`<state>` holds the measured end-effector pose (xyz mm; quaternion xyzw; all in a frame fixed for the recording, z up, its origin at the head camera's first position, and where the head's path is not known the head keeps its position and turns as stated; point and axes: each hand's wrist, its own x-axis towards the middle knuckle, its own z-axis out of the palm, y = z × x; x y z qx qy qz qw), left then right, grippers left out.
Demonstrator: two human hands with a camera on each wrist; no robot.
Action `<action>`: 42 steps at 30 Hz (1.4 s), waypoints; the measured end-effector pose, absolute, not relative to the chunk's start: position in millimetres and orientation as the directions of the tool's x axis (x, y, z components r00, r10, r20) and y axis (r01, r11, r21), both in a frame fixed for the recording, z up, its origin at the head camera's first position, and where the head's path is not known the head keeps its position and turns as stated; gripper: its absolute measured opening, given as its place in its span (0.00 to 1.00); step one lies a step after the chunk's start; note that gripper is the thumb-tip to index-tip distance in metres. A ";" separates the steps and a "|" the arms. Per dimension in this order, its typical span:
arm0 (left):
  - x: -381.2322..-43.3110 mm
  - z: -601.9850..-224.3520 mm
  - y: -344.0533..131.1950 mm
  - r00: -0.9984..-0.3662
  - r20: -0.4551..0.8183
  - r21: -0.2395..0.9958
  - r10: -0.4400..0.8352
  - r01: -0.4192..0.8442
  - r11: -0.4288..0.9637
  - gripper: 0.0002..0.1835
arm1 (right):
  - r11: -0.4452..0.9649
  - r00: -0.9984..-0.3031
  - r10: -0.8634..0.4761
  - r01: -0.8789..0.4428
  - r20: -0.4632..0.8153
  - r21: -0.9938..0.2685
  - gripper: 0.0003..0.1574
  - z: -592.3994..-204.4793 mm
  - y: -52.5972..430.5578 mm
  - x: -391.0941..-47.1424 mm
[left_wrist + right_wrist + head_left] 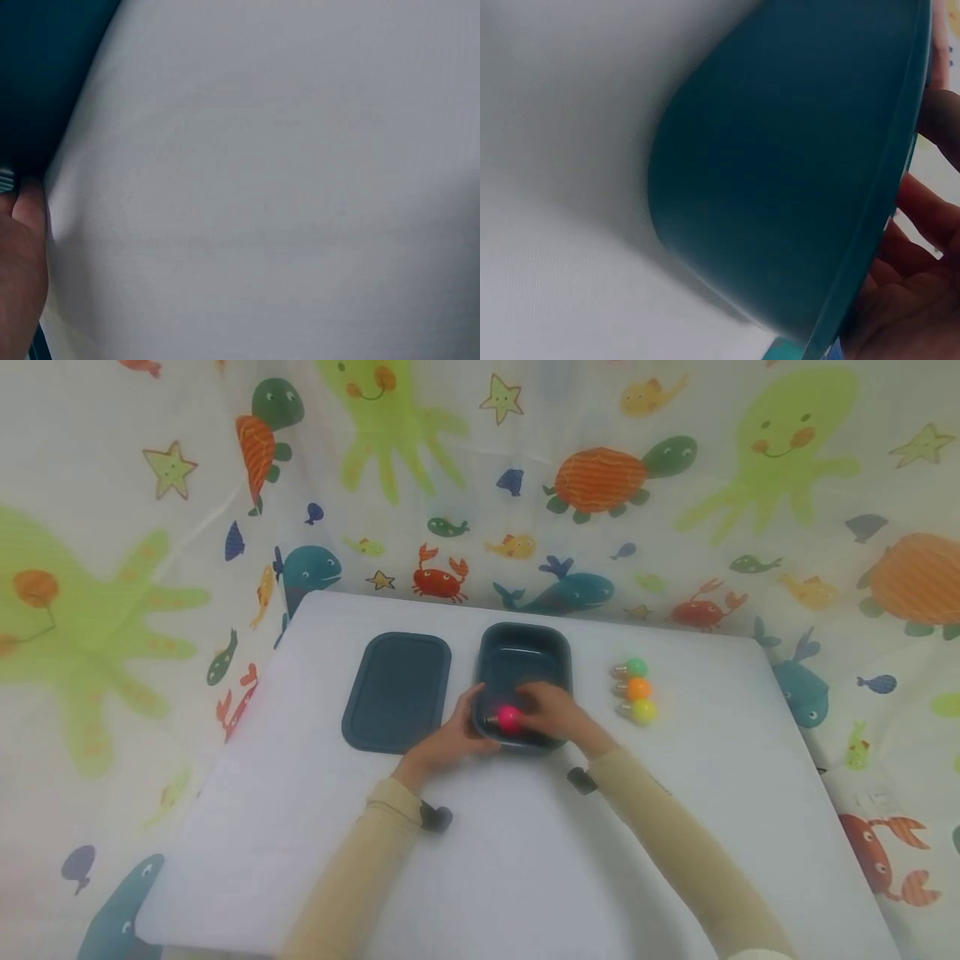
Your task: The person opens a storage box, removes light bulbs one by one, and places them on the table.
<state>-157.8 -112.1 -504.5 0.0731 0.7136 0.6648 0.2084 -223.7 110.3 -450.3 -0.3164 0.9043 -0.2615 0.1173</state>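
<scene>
My right hand (553, 710) pinches a pink light bulb (510, 719) over the near part of a dark teal container (566, 664), the bulb's metal screw base pointing left. In the right wrist view, my right hand's fingers (922, 206) show past the container's rim, and the bulb is hidden. My left hand (453, 739) holds the container's near left corner, fingers along the left side and thumb at the front. The left wrist view catches only part of that hand (26, 255) against the container's outer wall (45, 67).
A flat dark teal lid (397, 693) lies left of the container. To its right, a green bulb (636, 668), an orange bulb (638, 688) and a yellow bulb (643, 712) lie in a column on the white table (510, 860). A sea-animal curtain (465, 468) hangs behind.
</scene>
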 end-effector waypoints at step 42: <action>-159.2 -508.2 -113.7 -0.906 -0.204 0.977 0.371 -0.163 0.140 0.56 | 0.630 -0.728 -0.685 -0.600 0.010 -0.493 0.21 -462.8 99.6 -223.1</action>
